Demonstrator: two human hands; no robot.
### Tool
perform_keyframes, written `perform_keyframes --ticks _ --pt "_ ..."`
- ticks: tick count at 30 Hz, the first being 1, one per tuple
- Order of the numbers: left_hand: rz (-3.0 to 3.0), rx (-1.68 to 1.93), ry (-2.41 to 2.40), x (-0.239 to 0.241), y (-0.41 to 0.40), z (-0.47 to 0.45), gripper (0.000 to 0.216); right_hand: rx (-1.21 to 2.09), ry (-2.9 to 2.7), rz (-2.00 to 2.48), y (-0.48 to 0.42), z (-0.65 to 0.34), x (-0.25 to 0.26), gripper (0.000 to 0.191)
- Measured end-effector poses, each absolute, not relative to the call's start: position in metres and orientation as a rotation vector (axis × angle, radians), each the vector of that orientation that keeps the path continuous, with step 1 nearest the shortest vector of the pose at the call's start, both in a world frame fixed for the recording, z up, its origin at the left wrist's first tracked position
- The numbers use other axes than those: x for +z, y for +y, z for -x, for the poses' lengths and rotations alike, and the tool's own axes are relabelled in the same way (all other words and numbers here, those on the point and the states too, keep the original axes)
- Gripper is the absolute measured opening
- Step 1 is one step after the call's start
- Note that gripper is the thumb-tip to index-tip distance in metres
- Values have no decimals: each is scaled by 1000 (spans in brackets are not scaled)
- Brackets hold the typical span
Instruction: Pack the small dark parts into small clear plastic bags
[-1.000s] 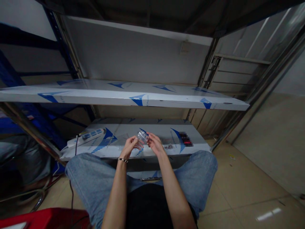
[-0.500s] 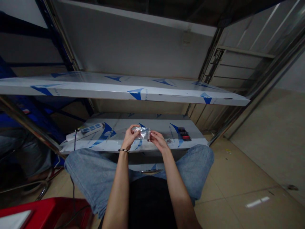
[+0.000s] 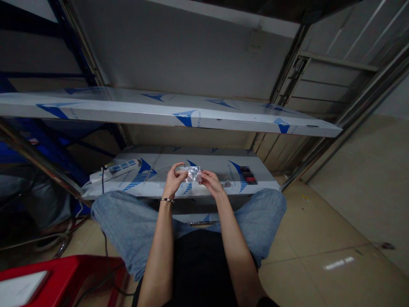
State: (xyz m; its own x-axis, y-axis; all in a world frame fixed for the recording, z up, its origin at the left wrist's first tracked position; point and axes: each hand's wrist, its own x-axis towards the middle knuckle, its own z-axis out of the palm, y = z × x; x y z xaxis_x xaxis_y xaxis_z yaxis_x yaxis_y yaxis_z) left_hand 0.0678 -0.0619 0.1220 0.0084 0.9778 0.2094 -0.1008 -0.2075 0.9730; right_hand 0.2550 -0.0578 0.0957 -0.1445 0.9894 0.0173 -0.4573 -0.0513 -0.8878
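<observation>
Hands have drawn slightly apart since the first frame; the clear packet, bunched between them then, now spans the gap lengthwise. Left index finger has lifted relative to the previous frame, where it curled over the packet's edge.

Left hand: thumb lies across the packet's left end, index extended above it, remaining fingers partly hidden. Grip nearly closed on that end, looser than a full pinch. Right hand: thumb and fingertips closed together at the packet's right end. Middle of packet uncovered, crinkled and glinting; contents too small to make out.

Position: packet appears over the middle of the lower shelf, in front of a printed blue mark; clearance from the shelf cannot be judged from this angle.

Nearby: small pieces on the shelf just right of the right hand, not identifiable. Blurred dark-and-red object farther right. Power strip well left of the left hand.
</observation>
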Motion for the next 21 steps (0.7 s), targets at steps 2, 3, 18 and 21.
perform_keyframes --ticks 2,3,18,21 --pt "-1275 1432 988 122 -61 -68 75 1518 -952 775 -58 -254 99 37" --pt "-1264 1465 978 122 -60 -68 80 1518 -962 770 -57 -254 101 35" --pt "-2090 1280 1135 97 -48 -58 84 1081 -1094 944 -49 -252 100 32" --pt "-2192 1065 1139 84 -47 -70 90 1044 -1178 932 -48 -251 98 18"
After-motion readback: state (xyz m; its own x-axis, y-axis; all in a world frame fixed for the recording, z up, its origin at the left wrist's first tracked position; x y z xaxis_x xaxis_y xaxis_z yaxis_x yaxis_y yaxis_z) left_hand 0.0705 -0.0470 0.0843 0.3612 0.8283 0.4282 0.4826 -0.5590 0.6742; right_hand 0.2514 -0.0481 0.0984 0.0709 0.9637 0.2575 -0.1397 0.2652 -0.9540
